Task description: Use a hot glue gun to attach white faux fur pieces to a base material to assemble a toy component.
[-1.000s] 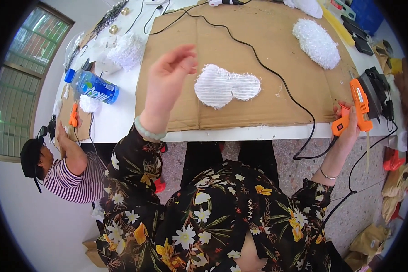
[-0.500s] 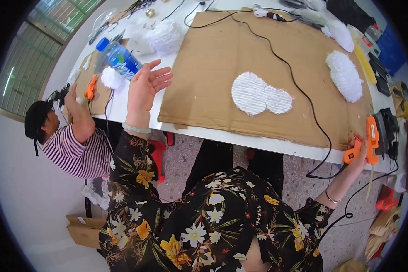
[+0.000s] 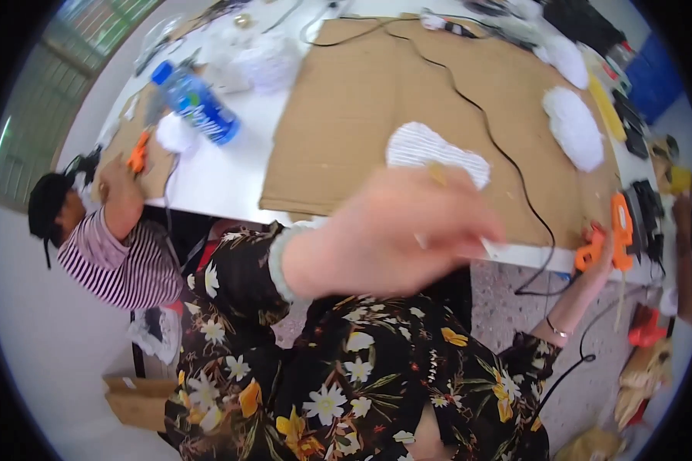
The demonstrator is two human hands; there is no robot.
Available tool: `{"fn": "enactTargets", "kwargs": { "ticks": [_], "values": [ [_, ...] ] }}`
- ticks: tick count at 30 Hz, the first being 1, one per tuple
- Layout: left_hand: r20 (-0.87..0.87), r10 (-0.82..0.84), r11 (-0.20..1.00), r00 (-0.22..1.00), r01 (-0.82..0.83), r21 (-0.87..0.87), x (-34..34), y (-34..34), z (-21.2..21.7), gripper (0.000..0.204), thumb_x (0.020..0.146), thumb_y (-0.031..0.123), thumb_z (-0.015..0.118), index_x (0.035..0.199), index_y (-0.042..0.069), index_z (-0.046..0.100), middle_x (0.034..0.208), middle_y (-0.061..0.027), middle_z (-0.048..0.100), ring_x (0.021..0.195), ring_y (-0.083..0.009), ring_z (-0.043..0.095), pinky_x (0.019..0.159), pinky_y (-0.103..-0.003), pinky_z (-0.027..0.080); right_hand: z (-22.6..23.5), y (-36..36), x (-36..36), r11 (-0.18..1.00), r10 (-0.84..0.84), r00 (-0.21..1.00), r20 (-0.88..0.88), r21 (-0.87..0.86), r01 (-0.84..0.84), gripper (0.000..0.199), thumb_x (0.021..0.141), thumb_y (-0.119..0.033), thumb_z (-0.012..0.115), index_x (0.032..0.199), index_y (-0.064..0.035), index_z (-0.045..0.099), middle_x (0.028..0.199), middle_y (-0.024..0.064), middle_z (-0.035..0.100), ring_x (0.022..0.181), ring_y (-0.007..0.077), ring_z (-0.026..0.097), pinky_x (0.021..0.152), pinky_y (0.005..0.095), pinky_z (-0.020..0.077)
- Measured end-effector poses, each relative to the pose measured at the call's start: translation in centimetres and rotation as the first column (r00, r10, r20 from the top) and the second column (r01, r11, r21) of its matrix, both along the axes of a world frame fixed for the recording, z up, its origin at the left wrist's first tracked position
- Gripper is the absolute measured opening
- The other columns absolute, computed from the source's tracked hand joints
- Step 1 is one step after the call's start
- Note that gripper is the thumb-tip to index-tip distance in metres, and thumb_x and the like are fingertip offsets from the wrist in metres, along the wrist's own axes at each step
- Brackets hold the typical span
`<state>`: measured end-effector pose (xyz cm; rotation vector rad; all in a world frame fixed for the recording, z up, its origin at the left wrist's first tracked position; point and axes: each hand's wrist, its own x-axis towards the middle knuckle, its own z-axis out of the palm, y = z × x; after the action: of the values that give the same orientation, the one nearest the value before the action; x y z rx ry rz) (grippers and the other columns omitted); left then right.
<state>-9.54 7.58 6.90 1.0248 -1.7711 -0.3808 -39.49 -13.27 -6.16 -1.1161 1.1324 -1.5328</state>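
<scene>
My left hand [image 3: 396,230] is raised in front of my chest, above the table's near edge, smeared by motion, so its fingers cannot be read. Behind it lies a white ribbed, figure-eight-shaped piece [image 3: 430,148] with frayed edges, its lower part covered by the hand. Far to the right, at the table's corner, my right hand [image 3: 601,257] is closed around an orange glue gun [image 3: 621,230], a pale glue stick hanging from its back. A black cable [image 3: 480,115] runs across the cardboard sheet [image 3: 346,100] under the white piece.
A blue-capped bottle [image 3: 200,107] stands on the left of the white table [image 3: 234,173]. White fluffy pieces [image 3: 575,127] lie on the right. At left, a co-worker in a striped shirt [image 3: 104,257] sits near another orange glue gun [image 3: 138,152]. Cables hang at the right.
My left hand has swung right and toward me, from beside the bottle to in front of the white piece. My right hand keeps hold of the glue gun. The co-worker's arm has lowered.
</scene>
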Motion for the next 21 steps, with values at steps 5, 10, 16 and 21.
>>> {"fn": "enactTargets", "kwargs": {
  "ticks": [5, 10, 16, 21],
  "values": [
    [0.061, -0.563, 0.790, 0.824, 0.558, -0.252, -9.1, -3.4, 1.7, 0.013, 0.068, 0.012, 0.057, 0.073, 0.001, 0.055, 0.080, -0.0115, 0.053, 0.073, -0.0255, 0.056, 0.061, -0.036, 0.046, 0.9, 0.9, 2.0, 0.999, -0.026, 1.000, -0.015, 0.024, 0.026, 0.032, 0.093, -0.028, 0.053, 0.096, 0.0010, 0.065, 0.078, 0.0045, 0.064, 0.068, 0.0101, 0.057, 0.059, 0.0207, 0.0410],
    [0.198, -0.681, 0.672, 0.705, 0.709, -0.213, -11.6, -3.1, 4.0, 0.024, 0.070, 0.018, 0.059, 0.086, 0.000, 0.059, 0.078, -0.0112, 0.052, 0.069, -0.0234, 0.055, 0.060, -0.035, 0.046, 0.4, 0.2, 1.6, 0.990, 0.069, 0.994, 0.081, -0.125, -0.059, 0.026, 0.090, -0.022, 0.055, 0.094, 0.0034, 0.060, 0.083, 0.0106, 0.064, 0.068, 0.0138, 0.059, 0.063, 0.0268, 0.0476],
    [0.049, -0.689, 0.707, 0.724, 0.685, -0.177, -11.6, -3.0, 2.4, 0.043, 0.065, 0.022, 0.059, 0.102, 0.001, 0.058, 0.081, -0.0057, 0.053, 0.065, -0.0256, 0.052, 0.051, -0.033, 0.043, 0.4, 0.4, 1.0, 0.988, 0.093, 0.993, 0.074, -0.133, -0.082, 0.025, 0.092, -0.020, 0.051, 0.094, 0.0041, 0.057, 0.088, 0.0122, 0.062, 0.067, 0.0123, 0.057, 0.073, 0.0313, 0.0530],
    [0.427, -0.511, 0.783, 0.746, 0.609, -0.127, -10.1, -4.2, 7.2, 0.019, 0.070, 0.017, 0.059, 0.076, -0.001, 0.061, 0.065, -0.0052, 0.050, 0.047, -0.0181, 0.044, 0.037, -0.031, 0.034, 0.3, 0.4, 1.3, 0.986, 0.113, 0.987, 0.112, -0.135, -0.097, 0.026, 0.092, -0.020, 0.051, 0.094, 0.0046, 0.057, 0.088, 0.0124, 0.062, 0.067, 0.0126, 0.056, 0.073, 0.0317, 0.0530]
  ]
}}
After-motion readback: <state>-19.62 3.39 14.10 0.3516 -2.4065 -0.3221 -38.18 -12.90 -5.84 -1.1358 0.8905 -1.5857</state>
